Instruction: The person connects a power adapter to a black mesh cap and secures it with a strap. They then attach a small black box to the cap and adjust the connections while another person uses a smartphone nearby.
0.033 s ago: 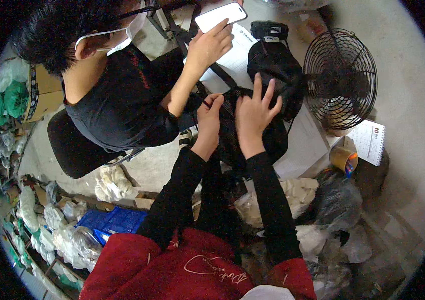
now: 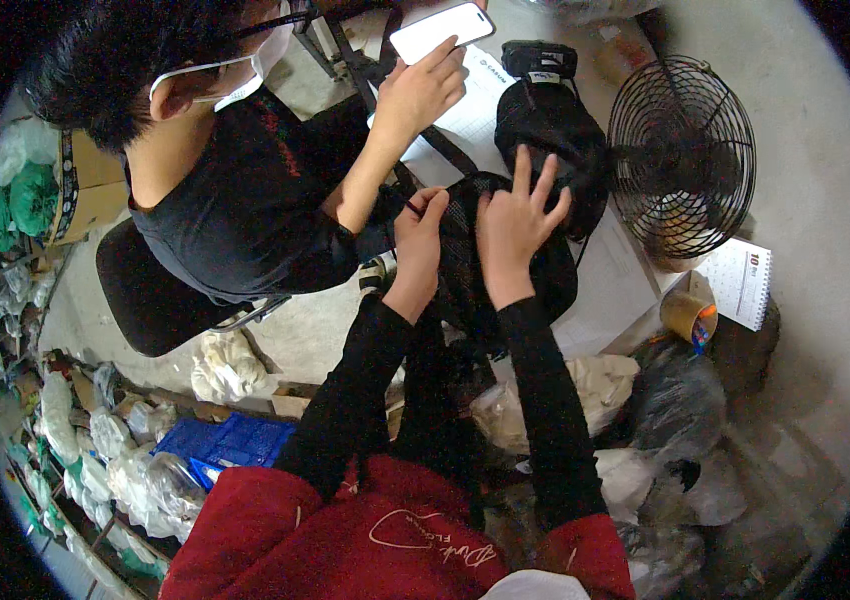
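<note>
At far left, crinkled green plastic bags (image 2: 33, 198) sit beside a ribbed-edged cardboard box (image 2: 100, 185), with cloudy clear bags (image 2: 130, 470) below; their contents are too blurred to tell. Next comes a rigid blue plastic crate (image 2: 230, 440), its inside unclear. A seated co-worker in a black cloth shirt (image 2: 245, 200) holds a flat, glossy-screened phone (image 2: 435, 36).

The person's left hand (image 2: 417, 245) has its grip together, thumb and forefinger pinched on a thin dark strip (image 2: 412, 207). The black bag (image 2: 460, 275), soft and partly mesh, lies between and beneath both hands. The right hand (image 2: 515, 235) rests against it with fingers fanned; whether its grip pinches the fabric cannot be told. Just beyond is a rounded black cloth form (image 2: 545, 115), near a smooth white sheet (image 2: 610, 300).

Farther right, a round wire fan cage (image 2: 680, 150) stands above a tan cylindrical cup (image 2: 683, 312) holding orange and blue items, beside a spiral-bound paper calendar (image 2: 740, 285).
</note>
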`<state>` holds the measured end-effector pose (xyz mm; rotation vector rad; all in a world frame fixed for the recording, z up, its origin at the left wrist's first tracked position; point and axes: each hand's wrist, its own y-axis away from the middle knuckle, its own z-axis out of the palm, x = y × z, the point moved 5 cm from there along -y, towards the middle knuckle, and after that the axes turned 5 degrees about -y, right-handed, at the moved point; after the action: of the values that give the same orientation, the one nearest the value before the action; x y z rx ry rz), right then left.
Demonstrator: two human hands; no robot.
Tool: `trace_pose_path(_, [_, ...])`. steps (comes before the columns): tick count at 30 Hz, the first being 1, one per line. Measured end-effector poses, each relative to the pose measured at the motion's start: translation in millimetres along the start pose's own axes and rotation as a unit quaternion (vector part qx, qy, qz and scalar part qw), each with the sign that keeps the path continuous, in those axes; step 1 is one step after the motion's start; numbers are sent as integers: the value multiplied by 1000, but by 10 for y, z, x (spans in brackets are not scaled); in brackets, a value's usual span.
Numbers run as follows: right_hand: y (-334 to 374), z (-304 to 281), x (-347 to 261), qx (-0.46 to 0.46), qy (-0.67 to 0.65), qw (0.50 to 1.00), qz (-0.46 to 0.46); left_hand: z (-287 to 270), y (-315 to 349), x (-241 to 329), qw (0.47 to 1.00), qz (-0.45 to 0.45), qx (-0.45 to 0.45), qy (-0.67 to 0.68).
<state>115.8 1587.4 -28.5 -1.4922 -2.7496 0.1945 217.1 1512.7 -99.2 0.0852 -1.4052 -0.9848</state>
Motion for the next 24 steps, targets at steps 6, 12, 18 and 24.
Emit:
trace_pose_path(6, [152, -114, 76, -47, -84, 994, -49, -128, 434, -4, 996, -32, -88, -7])
trace_pose_path(12, [1387, -518, 698, 37, -440, 887, 135, -298, 1545, -22, 878, 248, -76, -402])
trace_pose_path(18, [2569, 100, 784, -60, -486, 799, 349, 18, 1545, -402, 707, 366, -363, -484])
trace_pose_path(24, [2334, -4, 673, -169, -411, 846, 295, 144, 1422, -292, 657, 362, -410, -519])
